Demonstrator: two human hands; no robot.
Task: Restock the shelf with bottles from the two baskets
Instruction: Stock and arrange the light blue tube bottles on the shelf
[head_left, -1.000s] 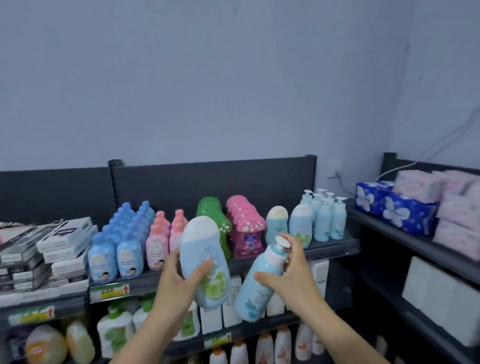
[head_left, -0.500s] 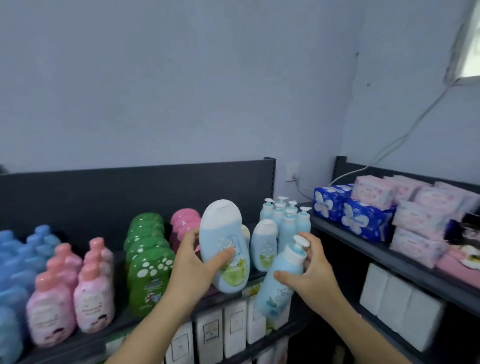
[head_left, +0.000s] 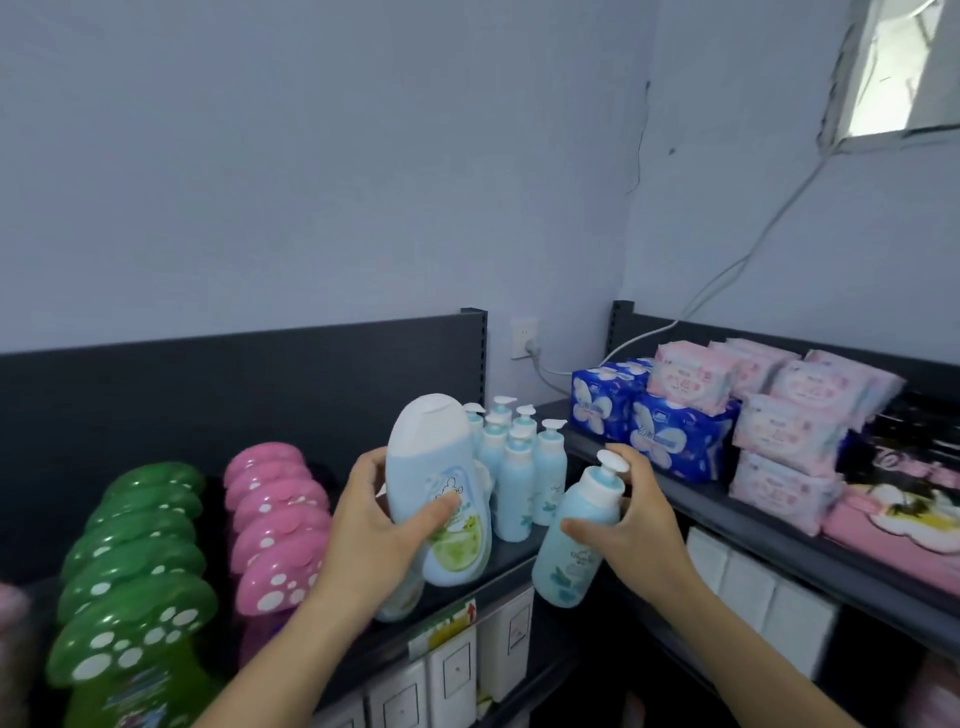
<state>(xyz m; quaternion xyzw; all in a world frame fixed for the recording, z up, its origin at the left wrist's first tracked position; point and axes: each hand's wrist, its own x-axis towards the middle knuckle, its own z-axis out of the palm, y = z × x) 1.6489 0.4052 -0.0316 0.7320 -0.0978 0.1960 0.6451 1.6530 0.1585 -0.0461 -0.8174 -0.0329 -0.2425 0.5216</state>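
- While both hands are raised in front of the dark metal shelf (head_left: 517, 553), one bottle is held in each.
- A wide pale-blue plastic bottle with a white flip cap and a green label (head_left: 441, 483) is gripped by the left hand (head_left: 371, 525). The thumb is laid across its front and the fingers are curled round its back.
- That bottle is held nearly upright, with its base low over the shelf's front edge.
- A slim pale-blue plastic pump bottle with a white pump head (head_left: 576, 540) is clasped by the right hand (head_left: 641, 519), thumb on the front and fingers wrapped behind the neck. It is tilted and held off the board, just past the shelf's right end.
- Between the two sets of fingers and a little beyond them, a cluster of matching slim pump bottles (head_left: 519, 467) is seen standing on the shelf.
- Left of the left fingers, rows of pink mushroom-capped bottles (head_left: 280, 525) and green mushroom-capped bottles (head_left: 140, 571) are lined up.
- Beyond the right fingers, blue tissue packs (head_left: 660, 426) and pink wrapped packs (head_left: 789, 431) are stacked on a side shelf.
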